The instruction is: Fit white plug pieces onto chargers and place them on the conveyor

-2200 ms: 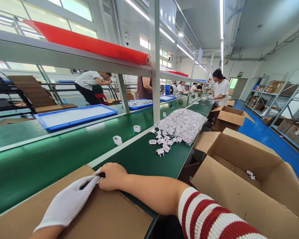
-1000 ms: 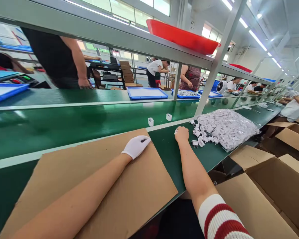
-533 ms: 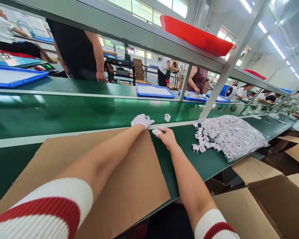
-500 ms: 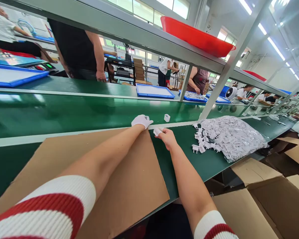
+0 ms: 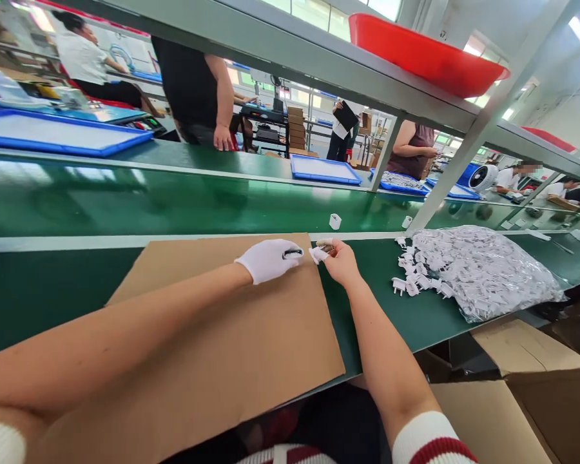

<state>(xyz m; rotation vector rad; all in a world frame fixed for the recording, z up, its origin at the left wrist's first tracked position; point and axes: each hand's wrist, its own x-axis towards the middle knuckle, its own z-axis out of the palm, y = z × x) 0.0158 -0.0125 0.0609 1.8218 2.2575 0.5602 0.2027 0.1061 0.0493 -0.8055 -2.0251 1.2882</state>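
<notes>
The gloved left hand (image 5: 269,259) rests on the cardboard sheet (image 5: 222,335), its fingers curled together around a small dark-marked piece I can't make out. Just beside it at three o'clock, the bare right hand (image 5: 341,263) pinches a small white plug part (image 5: 318,254) between thumb and fingers, at the sheet's far right corner. Further toward three o'clock on the green desk (image 5: 77,212) lies a clear bag of white plug parts (image 5: 483,270), some spilled at its near edge. At twelve o'clock a white adapter shell (image 5: 335,221) stands alone on the belt.
</notes>
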